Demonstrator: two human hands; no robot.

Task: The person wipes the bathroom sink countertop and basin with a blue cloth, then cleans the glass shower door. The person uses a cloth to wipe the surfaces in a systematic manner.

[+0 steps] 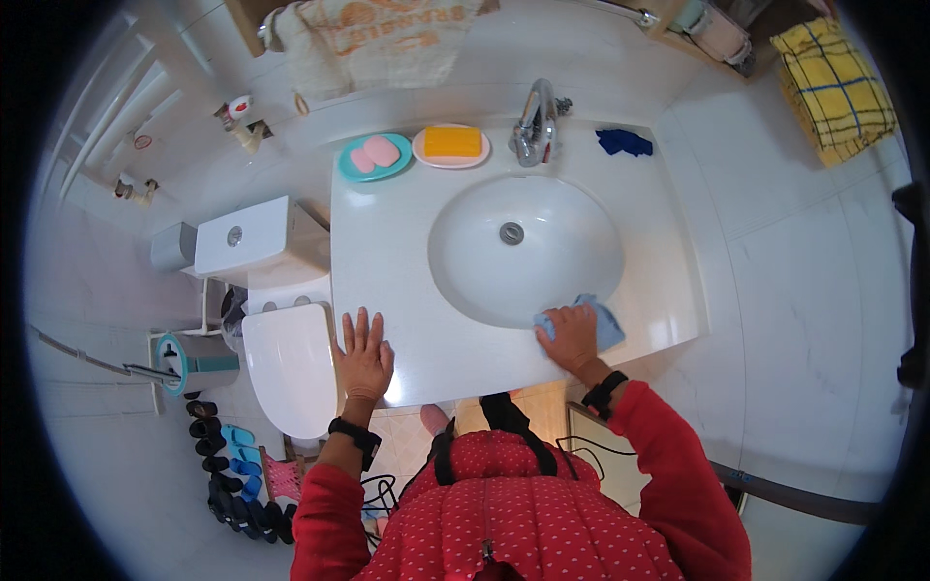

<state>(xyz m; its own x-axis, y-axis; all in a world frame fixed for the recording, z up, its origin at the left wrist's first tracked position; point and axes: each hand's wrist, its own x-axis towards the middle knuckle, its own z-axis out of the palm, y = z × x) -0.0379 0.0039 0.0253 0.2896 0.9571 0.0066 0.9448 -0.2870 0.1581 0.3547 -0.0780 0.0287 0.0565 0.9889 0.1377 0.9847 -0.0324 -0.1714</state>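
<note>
My right hand (570, 335) presses a light blue cloth (609, 328) onto the front rim of the oval sink basin (479, 269), on its right side. Part of the cloth is hidden under the palm and fingers. At the left edge of the white countertop (429, 363), my left hand (365, 357) lies palm down with its fingers apart and nothing in it. A metal drain plug (511, 233) sits in the basin's bottom. Behind the basin stands a chrome faucet (536, 127).
Two pink soaps sit on a turquoise dish (350, 171); an orange bar (452, 141) rests on a pink dish. A dark blue cloth (625, 143) lies at back right. Left of the counter stands a toilet (290, 363) with its lid down. Several shoes (236, 505) line the floor.
</note>
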